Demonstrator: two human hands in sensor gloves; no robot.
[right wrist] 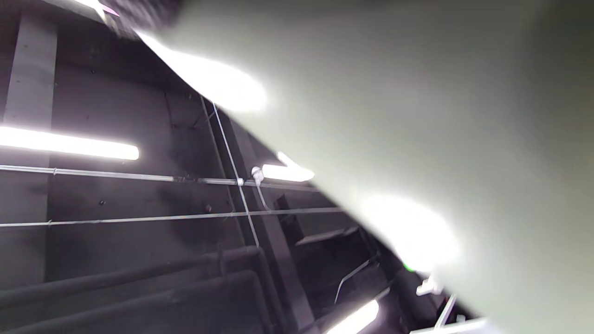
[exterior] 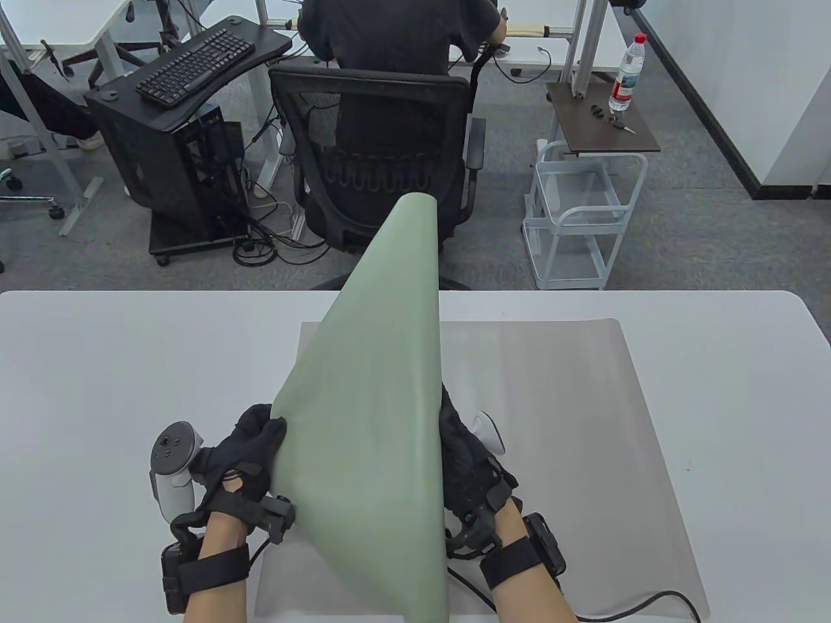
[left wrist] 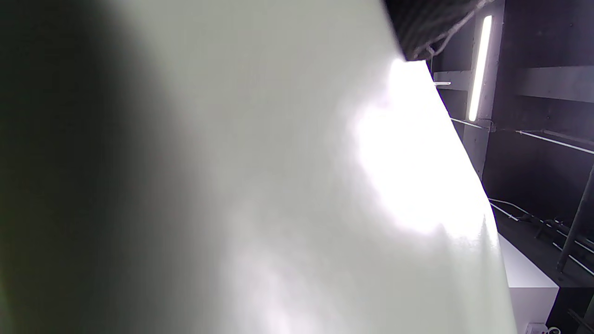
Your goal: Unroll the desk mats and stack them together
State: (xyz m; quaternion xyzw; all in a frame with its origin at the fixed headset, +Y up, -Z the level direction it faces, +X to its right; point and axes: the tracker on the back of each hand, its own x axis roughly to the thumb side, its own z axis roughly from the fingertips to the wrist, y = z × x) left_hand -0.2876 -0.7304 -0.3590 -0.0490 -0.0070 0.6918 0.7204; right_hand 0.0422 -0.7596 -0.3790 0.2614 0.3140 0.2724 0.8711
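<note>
A pale green desk mat (exterior: 373, 402), still curved from its roll, stands raised above the table, its far end pointing up and away. My left hand (exterior: 250, 448) grips its left edge and my right hand (exterior: 464, 448) holds its right edge; the mat hides most of the right fingers. Under it a grey mat (exterior: 571, 422) lies unrolled flat on the white table (exterior: 97, 389). The green mat fills the left wrist view (left wrist: 260, 185) and much of the right wrist view (right wrist: 441, 130), both looking up at the ceiling.
Beyond the table's far edge a person sits in a black office chair (exterior: 370, 149). A white wire cart (exterior: 584, 214) stands at the right, a black computer stand with a keyboard (exterior: 195, 65) at the left. A black cable (exterior: 656, 600) lies on the grey mat's near right corner.
</note>
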